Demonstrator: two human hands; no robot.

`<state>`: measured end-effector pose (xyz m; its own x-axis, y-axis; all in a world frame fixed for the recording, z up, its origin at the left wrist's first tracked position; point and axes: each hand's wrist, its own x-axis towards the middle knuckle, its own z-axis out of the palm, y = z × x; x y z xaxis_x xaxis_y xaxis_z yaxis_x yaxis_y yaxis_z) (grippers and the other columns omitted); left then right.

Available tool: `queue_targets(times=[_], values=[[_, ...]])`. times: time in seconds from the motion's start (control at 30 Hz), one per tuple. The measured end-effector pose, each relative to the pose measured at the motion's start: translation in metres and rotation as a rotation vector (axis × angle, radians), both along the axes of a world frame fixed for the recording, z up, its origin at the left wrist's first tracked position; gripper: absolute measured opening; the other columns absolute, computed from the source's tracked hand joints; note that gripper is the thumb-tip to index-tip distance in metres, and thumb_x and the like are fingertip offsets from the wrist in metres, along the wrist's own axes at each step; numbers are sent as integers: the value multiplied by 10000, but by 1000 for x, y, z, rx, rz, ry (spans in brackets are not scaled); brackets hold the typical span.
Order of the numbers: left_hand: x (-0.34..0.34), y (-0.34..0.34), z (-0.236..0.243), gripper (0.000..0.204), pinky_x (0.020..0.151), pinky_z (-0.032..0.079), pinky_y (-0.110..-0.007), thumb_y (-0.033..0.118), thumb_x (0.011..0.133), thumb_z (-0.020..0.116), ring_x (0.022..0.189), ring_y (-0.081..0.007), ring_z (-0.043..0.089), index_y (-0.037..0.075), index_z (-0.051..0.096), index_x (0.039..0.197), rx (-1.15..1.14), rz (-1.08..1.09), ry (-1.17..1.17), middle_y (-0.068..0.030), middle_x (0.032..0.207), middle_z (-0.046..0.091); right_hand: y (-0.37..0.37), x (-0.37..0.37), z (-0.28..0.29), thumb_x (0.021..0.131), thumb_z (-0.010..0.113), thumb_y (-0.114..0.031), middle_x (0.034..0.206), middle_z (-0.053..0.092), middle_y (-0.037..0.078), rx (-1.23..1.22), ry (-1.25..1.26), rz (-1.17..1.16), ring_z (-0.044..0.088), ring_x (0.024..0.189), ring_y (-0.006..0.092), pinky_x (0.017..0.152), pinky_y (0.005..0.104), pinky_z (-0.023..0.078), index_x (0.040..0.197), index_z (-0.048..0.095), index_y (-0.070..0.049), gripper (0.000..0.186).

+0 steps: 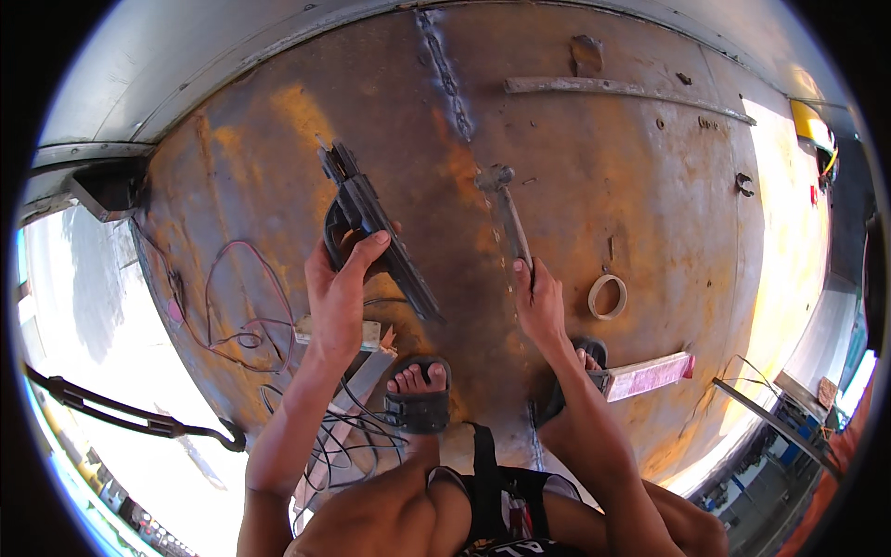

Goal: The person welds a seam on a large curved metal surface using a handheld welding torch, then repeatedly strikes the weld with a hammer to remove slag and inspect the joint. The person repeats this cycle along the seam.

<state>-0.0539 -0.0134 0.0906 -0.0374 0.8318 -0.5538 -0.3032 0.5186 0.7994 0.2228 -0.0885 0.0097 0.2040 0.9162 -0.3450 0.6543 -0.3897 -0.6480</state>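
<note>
black tool point(368, 206) clasped in left grip point(336, 292), some fingers hidden behind it; hammer point(511, 215) grasped in right grip point(541, 306), handle end hidden. tools well apart over rusty metal plate point(580, 213), room between. plate's far edge meets pale wall point(186, 65).

The left hand point(336, 302) and right hand point(541, 306) are bare, as are both forearms point(306, 408); wide-strapped, open-toed black sandals point(418, 411) cover the feet point(417, 376), and dark clothing point(485, 511) at the lap shows pale edging point(562, 485), a black strap point(484, 452) and white lettering point(513, 550)
</note>
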Motion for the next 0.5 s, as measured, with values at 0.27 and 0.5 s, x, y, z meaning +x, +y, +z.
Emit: queue_targets(times=[0.27, 0.5], values=[[-6, 0, -1, 281, 959, 597, -357, 169, 1018, 704, 998, -197, 750, 26, 698, 1260, -18, 33, 44, -114, 1170, 774, 11, 0, 73, 1127, 506, -509, 681, 587, 98, 431, 364, -72, 597, 556, 269, 527, 373, 450, 989, 552, -20, 511], [1, 1, 0, 286, 953, 591, -355, 182, 1013, 712, 1000, -184, 743, 13, 700, 1244, 5, 13, 15, -110, 1164, 776, -17, 27, -2, 1126, 574, -362, 717, 610, 249, 164, 11, -16, 610, 650, 483, 571, 478, 474, 1085, 559, 21, 385]])
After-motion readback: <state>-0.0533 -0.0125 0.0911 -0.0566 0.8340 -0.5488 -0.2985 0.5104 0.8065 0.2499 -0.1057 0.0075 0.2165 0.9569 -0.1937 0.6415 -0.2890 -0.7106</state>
